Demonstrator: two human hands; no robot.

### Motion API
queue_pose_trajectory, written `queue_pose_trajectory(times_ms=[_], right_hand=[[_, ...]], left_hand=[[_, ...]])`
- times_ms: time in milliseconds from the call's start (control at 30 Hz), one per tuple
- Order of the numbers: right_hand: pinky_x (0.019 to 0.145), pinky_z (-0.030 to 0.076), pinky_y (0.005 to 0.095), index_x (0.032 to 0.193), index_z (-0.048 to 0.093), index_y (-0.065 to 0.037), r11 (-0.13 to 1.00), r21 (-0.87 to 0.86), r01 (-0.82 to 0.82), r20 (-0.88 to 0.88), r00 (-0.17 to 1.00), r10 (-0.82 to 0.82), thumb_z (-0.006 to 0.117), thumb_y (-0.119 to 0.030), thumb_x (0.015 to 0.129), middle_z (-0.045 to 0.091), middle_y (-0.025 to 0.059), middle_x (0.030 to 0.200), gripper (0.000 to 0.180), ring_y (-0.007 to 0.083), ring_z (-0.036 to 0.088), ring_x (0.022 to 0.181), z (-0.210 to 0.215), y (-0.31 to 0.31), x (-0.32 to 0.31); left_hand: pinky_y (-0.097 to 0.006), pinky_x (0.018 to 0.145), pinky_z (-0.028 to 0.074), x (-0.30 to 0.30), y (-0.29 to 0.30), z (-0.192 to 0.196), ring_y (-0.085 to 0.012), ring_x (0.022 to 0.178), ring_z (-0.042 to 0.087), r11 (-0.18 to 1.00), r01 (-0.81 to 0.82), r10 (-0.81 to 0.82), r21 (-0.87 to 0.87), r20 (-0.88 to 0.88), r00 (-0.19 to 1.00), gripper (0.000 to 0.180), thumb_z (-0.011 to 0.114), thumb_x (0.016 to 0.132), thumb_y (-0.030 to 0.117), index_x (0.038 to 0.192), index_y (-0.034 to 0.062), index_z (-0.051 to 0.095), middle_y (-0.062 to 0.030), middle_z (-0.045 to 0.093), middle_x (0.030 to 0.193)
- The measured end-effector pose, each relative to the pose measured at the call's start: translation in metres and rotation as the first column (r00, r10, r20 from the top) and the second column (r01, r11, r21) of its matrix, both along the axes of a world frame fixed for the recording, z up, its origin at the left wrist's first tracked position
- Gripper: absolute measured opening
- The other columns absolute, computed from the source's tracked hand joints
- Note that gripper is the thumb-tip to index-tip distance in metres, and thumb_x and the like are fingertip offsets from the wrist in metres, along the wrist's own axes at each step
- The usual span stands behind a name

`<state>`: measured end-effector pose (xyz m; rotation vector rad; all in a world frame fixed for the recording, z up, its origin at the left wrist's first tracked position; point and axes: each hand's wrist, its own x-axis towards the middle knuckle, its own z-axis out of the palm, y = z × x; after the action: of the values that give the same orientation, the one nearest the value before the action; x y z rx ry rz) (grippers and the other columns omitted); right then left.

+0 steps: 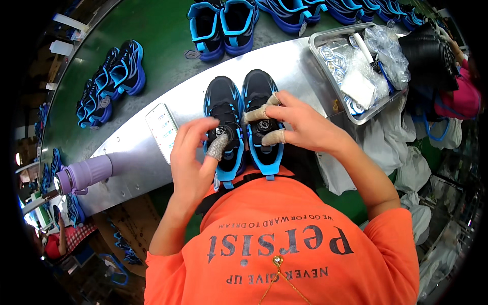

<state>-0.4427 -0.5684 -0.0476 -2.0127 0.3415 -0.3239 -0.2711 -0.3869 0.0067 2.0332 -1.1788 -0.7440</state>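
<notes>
A pair of black sneakers with bright blue trim stands side by side before me, toes pointing away. Each has a round lacing dial on its tongue. My left hand (195,150) is closed on the left sneaker (222,94), thumb and forefinger on either side of its dial (222,132). Over the right sneaker (258,86) my right hand (300,122) curls from the right, its fingers and thumb around that dial (264,124). Pale finger cots cover several right fingertips, and a greyish one covers my left thumb.
A metal tray (316,51) of plastic bags and small round parts sits at the right. On the metal table (137,152) are a white phone (161,129) and a purple bottle (86,174). More sneakers (223,28) stand on the green belt (162,56). Another person (460,96) is at far right.
</notes>
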Motion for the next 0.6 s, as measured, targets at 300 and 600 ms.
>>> queue_pose_trajectory(times_ms=[300,600], right_hand=[[0.081,0.047,0.0377,0.113,0.071,-0.012,0.993,0.079,-0.083,-0.088,0.992,0.090,0.077,-0.020,0.079,0.056,0.0113,0.092,0.036,0.0292,0.057,0.094,0.008,-0.006,-0.001],[0.078,0.047,0.0371,0.108,0.070,-0.009,1.000,0.018,-0.011,-0.087,0.996,0.012,0.076,-0.016,0.079,0.056,0.0111,0.097,0.031,0.0275,0.058,0.091,0.002,-0.003,-0.003]], left_hand=[[-0.032,0.076,0.056,-0.056,-0.015,-0.004,-0.0257,0.098,0.067,0.911,0.012,0.405,0.412,-0.900,0.159,0.035,0.050,0.103,0.012,0.131,-0.0076,0.047,-0.0180,0.053,0.135],[-0.033,0.071,0.056,-0.065,-0.016,-0.030,-0.0287,0.106,0.067,0.909,-0.114,0.402,0.400,-0.916,-0.010,0.023,0.051,0.103,0.015,0.121,0.0001,0.054,-0.0109,0.059,0.123]])
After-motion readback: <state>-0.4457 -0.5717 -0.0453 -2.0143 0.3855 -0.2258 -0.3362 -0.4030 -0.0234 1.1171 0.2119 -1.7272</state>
